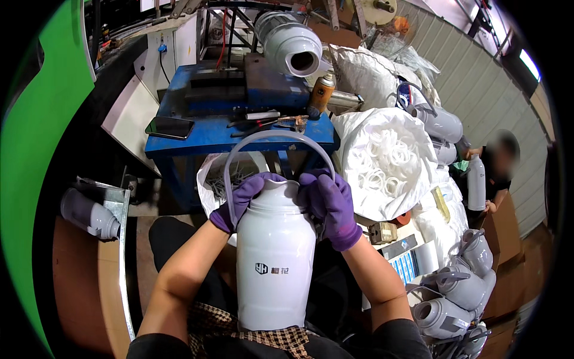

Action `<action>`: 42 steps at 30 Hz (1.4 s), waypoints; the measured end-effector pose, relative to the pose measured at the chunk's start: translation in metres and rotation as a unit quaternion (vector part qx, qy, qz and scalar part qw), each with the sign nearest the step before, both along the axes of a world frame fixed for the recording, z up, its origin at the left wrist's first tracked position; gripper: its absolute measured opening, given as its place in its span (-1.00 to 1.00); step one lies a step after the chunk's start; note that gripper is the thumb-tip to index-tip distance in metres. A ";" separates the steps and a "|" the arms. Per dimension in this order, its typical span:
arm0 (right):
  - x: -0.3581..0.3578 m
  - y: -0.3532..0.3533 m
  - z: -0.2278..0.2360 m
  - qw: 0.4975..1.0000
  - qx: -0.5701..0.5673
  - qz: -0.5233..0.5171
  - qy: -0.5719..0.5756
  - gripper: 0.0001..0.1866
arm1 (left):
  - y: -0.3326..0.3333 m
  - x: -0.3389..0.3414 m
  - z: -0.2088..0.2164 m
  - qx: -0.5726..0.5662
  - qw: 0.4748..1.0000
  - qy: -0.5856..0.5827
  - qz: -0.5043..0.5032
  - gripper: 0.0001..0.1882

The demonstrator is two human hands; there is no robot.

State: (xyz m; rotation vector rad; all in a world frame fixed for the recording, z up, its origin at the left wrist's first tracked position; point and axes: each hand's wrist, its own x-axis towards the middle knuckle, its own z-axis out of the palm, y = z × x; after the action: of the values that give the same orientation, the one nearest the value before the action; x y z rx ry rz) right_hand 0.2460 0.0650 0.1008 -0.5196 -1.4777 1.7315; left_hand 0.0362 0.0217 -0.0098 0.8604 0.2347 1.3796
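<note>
A light grey thermos jug (276, 269) stands upright against my lap, its spout facing up and a dark printed mark on its front. Its curved grey carrying handle (278, 134) arches above the neck. My left hand (246, 200), in a purple glove, is closed around the left side of the neck, beside that end of the handle. On the opposite side, my right hand (332, 206), also in a purple glove, has its fingers curled at the neck and the handle's other end. The gloves hide where the handle meets the neck.
Ahead, a blue metal bench (239, 134) carries a phone (170, 127), pliers and a spray can (321, 94). White rings fill a large sack (385, 158) at right. Several grey jugs (460, 284) lie at far right. A person (499, 164) holds another jug.
</note>
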 end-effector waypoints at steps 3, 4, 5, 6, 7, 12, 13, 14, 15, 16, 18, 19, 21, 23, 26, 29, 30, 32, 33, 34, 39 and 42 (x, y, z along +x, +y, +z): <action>0.006 -0.020 0.014 0.925 0.374 -0.035 -0.061 -0.76 | 0.012 0.006 -0.007 0.001 0.998 0.052 0.020 -0.35; 0.010 -0.026 0.022 0.838 0.539 0.036 -0.079 -0.77 | 0.016 0.006 -0.008 0.029 0.999 0.007 -0.018 -0.33; 0.008 -0.035 0.024 0.739 0.663 0.095 -0.079 -0.76 | 0.019 0.009 -0.008 0.038 0.997 -0.041 -0.054 -0.28; 0.007 -0.042 0.028 0.646 0.758 0.093 0.004 -0.74 | 0.022 0.009 -0.007 0.075 0.992 -0.058 -0.082 -0.26; 0.002 -0.051 0.029 0.563 0.818 0.094 0.071 -0.70 | 0.022 0.011 -0.005 0.085 0.988 -0.083 -0.094 -0.25; -0.010 -0.053 0.026 0.861 0.460 -0.184 -0.115 -0.86 | 0.013 0.018 0.010 0.122 0.992 -0.037 -0.016 -0.40; -0.013 -0.050 0.022 0.927 0.240 -0.249 -0.144 -0.82 | 0.008 0.016 0.013 0.134 0.988 0.038 0.062 -0.45; -0.013 -0.038 0.019 0.965 0.100 -0.225 -0.088 -0.81 | 0.006 0.014 0.014 0.047 0.997 -0.048 -0.023 -0.53; -0.013 -0.026 0.016 0.982 -0.012 -0.185 -0.029 -0.79 | 0.006 0.013 0.015 0.044 0.999 -0.027 -0.013 -0.53; -0.012 -0.019 0.009 0.980 0.072 -0.181 -0.045 -0.78 | 0.004 0.012 0.013 0.053 0.998 -0.027 -0.030 -0.53; -0.007 -0.002 -0.004 0.951 0.252 -0.153 -0.092 -0.75 | 0.007 0.012 0.007 -0.005 0.995 -0.085 -0.053 -0.53; -0.002 0.010 -0.008 0.997 -0.042 -0.011 0.063 -0.69 | 0.010 0.013 0.003 -0.053 0.985 -0.129 -0.098 -0.54; 0.004 0.026 -0.018 0.913 -0.287 0.071 0.282 -0.40 | 0.017 0.017 -0.006 -0.093 0.984 -0.133 -0.070 -0.55; 0.004 0.032 -0.030 0.966 -0.149 0.084 0.192 -0.36 | 0.023 0.025 -0.013 -0.070 0.994 -0.071 0.051 -0.56; 0.015 0.029 -0.041 0.990 -0.104 0.091 0.001 -0.50 | 0.021 0.037 -0.020 -0.113 0.974 0.023 0.193 -0.59; 0.056 0.033 -0.035 0.983 0.025 0.061 -0.171 -0.46 | 0.007 0.043 -0.025 -0.170 0.956 0.085 0.223 -0.66; 0.077 0.034 -0.033 0.995 -0.021 0.027 -0.092 -0.46 | 0.004 0.044 -0.028 -0.200 0.956 0.059 0.208 -0.69; 0.135 0.037 -0.029 0.986 -0.104 -0.060 0.112 -0.45 | 0.002 0.033 -0.034 -0.243 0.956 -0.013 0.160 -0.69; 0.167 0.042 -0.029 0.954 -0.161 -0.145 0.208 -0.43 | 0.002 0.027 -0.038 -0.179 0.962 0.001 0.204 -0.70; 0.200 0.052 -0.028 0.950 0.044 -0.278 0.139 -0.42 | 0.005 0.011 -0.041 -0.201 0.961 -0.054 0.184 -0.72; 0.375 0.105 -0.058 0.816 -0.054 -0.451 0.358 -0.49 | -0.001 -0.037 -0.063 -0.243 0.945 -0.138 0.168 -0.69; 0.474 0.160 -0.083 0.816 -0.056 -0.345 0.461 -0.54 | -0.012 -0.040 -0.070 -0.236 0.949 -0.139 0.156 -0.68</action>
State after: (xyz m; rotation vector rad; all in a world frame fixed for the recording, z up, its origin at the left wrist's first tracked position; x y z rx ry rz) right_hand 0.7199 0.2245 0.0177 -0.1604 -0.3956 1.1705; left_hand -0.0040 0.0096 -0.0794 0.2308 0.4752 1.6281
